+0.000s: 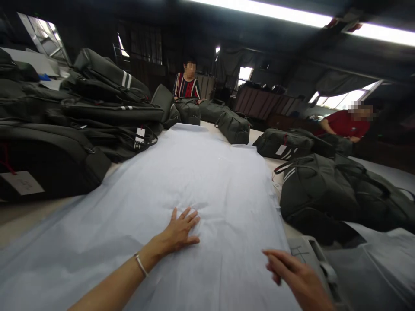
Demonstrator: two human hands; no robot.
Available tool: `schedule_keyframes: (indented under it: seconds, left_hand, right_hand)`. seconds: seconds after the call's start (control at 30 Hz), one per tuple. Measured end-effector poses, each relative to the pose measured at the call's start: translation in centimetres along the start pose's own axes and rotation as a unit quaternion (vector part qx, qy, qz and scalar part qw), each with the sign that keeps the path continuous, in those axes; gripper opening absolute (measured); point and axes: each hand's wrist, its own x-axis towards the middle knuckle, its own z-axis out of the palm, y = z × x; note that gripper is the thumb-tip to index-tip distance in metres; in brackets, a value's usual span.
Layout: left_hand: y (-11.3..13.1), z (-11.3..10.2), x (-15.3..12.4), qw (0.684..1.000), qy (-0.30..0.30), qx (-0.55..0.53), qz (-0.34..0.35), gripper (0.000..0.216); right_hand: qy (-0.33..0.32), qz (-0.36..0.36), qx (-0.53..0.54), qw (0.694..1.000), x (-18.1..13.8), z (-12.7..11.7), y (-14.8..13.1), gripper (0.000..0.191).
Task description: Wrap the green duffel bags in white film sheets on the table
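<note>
A large pale blue-white sheet [194,181] lies spread along the table in front of me. My left hand [180,231] rests flat on it near the middle, fingers stretched and spread, a thin bracelet on the wrist. My right hand [296,276] hovers at the sheet's right edge, fingers extended and holding nothing. The sheet wrinkles slightly just beyond my left fingertips.
Dark grey bags are piled at the left [81,116], with a paper tag [21,182] on the nearest one. More bags lie at the right [324,194] and at the far end [231,125]. One person sits at the far end [186,86], another at the right [343,123].
</note>
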Motion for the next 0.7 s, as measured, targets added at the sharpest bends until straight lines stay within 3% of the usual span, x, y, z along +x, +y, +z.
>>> schedule_keyframes:
  seconds: [0.07,0.1,0.17,0.23,0.33,0.4,0.57,0.7]
  left_hand:
    - [0.0,0.2,-0.1,1.000,0.003,-0.009,0.004,0.072]
    - [0.0,0.3,-0.1,1.000,0.005,-0.015,0.007,0.073]
    - [-0.3,0.7,0.0,0.999,0.012,-0.030,0.018,0.076]
    - [-0.7,1.3,0.2,0.998,0.019,-0.047,0.028,0.078]
    - [-1.3,2.6,0.6,0.996,0.030,-0.076,0.037,0.083]
    - [-1.6,3.4,0.8,0.994,0.043,-0.095,0.044,0.085]
    - [-1.8,4.2,1.0,0.991,0.057,-0.114,0.049,0.088]
    - [-1.8,4.1,1.0,0.991,0.035,-0.117,0.049,0.090]
  right_hand:
    - [-0.146,-0.043,0.022,0.988,3.0,6.9,-6.3,0.054]
    - [-0.206,-0.053,0.038,0.976,4.6,9.9,-8.7,0.067]
    - [-0.236,-0.049,0.028,0.970,8.2,14.5,-11.5,0.072]
    - [-0.219,-0.039,-0.006,0.975,11.6,17.2,-12.2,0.057]
    - [-0.181,-0.020,-0.071,0.981,15.6,19.3,-11.0,0.026]
    - [-0.150,-0.010,-0.131,0.980,17.4,20.0,-9.7,0.017]
    - [-0.097,-0.011,-0.254,0.962,19.8,20.6,-7.4,0.026]
    - [-0.064,-0.008,-0.284,0.957,20.0,19.1,-7.0,0.040]
